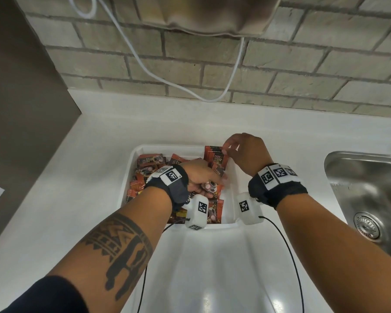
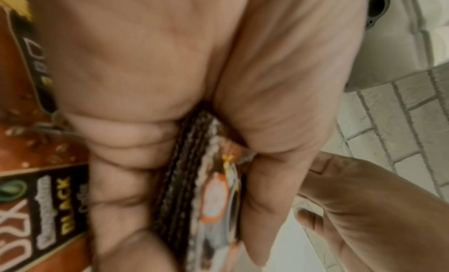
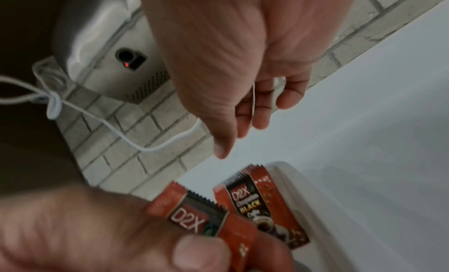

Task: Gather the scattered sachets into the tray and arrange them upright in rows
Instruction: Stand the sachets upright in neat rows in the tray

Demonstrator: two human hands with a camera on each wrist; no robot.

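Gripping a stack of sachets over the white tray in the head view, left hand curled, right hand loosely open beside upright sachets at the far-right corner; left wrist: stack pinched edge-on; right wrist: fingers relaxed, empty.

Tray: a white tray sat on the white counter, near the middle.
Sachets: loose orange-brown sachets filled its left part; a few upright sachets stood at the far right corner.
Left hand: gripped a bundle of sachets over the tray.
Right hand: fingertips touched the upright ones.
Sink: steel, at right.
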